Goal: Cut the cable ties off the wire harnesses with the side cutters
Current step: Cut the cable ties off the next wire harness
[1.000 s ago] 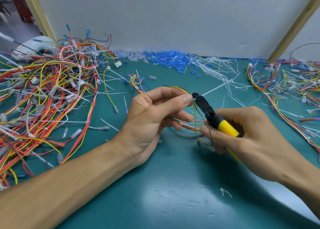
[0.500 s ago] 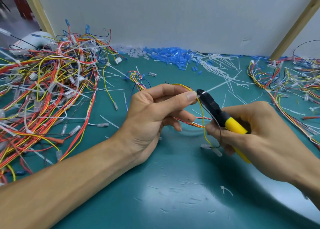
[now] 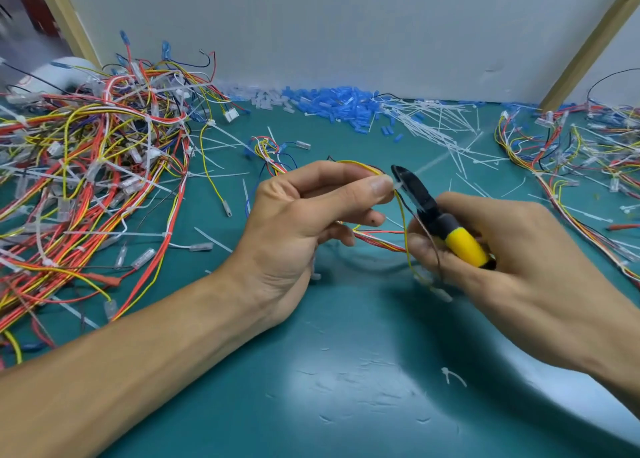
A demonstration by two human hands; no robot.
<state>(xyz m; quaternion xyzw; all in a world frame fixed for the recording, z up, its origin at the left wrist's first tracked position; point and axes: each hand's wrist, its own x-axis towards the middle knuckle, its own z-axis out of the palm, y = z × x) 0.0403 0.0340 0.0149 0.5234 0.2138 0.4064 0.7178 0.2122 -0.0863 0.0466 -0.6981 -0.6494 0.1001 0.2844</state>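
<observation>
The cable tie [image 3: 398, 185] being worked on is a small white one round a thin harness [image 3: 379, 240] of yellow, red and dark wires, held up over the middle of the tabletop [image 3: 346, 405]. The left hand [image 3: 304, 215] pinches the harness right at the tie between thumb and forefinger, its other fingers curled loosely under the trailing wires. The side cutters [image 3: 414, 189] are in the right hand [image 3: 512, 250], whose fingers wrap round the yellow handle, and the black nose sits against the tie, just beside the left thumb tip. From where I stand I cannot tell whether the blades are parted or closed. To my eye this is the lining-up just ahead of a snip. The next move needs one blade to catch the strap alone, clear of the thin wires and that close thumb, then a firm squeeze. Along the left edge lies a big tangle of harnesses [image 3: 86, 187], many with white ties on them, so I would say plenty of the job remains. A looser lot [image 3: 568, 153] lies at the right edge. Against the back edge sits a heap of blue sleeves [image 3: 339, 106], with loose white ties [image 3: 440, 125] scattered beside it, and one clipped scrap [image 3: 453, 376] lies near the front.
</observation>
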